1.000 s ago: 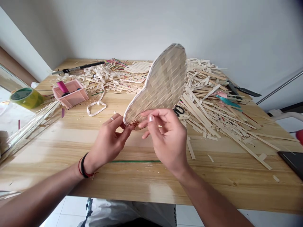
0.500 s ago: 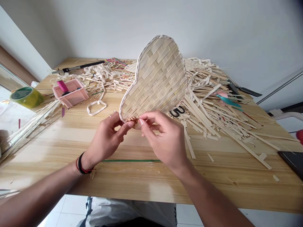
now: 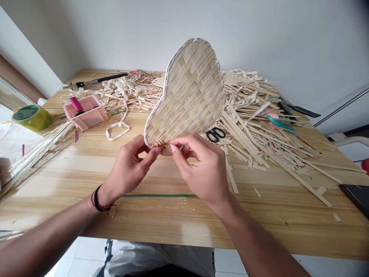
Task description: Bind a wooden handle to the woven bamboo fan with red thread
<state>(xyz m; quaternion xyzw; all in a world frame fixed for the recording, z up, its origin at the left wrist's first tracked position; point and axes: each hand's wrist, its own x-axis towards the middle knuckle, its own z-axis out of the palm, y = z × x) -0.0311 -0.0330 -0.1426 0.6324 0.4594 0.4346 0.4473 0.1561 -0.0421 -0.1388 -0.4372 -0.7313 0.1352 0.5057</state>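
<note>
A woven bamboo-strip fan [image 3: 187,92], rounded at the top and edged with white braid, stands tilted above the table. My left hand [image 3: 131,165] grips its lower left corner between thumb and fingers. Along the bottom edge, beside my left thumb, runs reddish thread [image 3: 160,145] in a small tangle. My right hand [image 3: 203,165] is closed in a pinch at this edge, just right of the red thread. What lies between its fingertips is too small to make out. The backs of both hands hide part of the lower edge.
Behind and right of the fan spread loose bamboo strips [image 3: 259,130], with black-handled scissors [image 3: 215,134] among them. To the left are a pink basket [image 3: 89,115], a yellow tape roll [image 3: 33,117] and a white ribbon loop [image 3: 118,130]. A green strip [image 3: 158,195] lies in front.
The fan has shifted slightly up and left and turned a little, uncovering more of the scissors. Both hands stay at its bottom edge, the right fingertips slightly farther from the left thumb.
</note>
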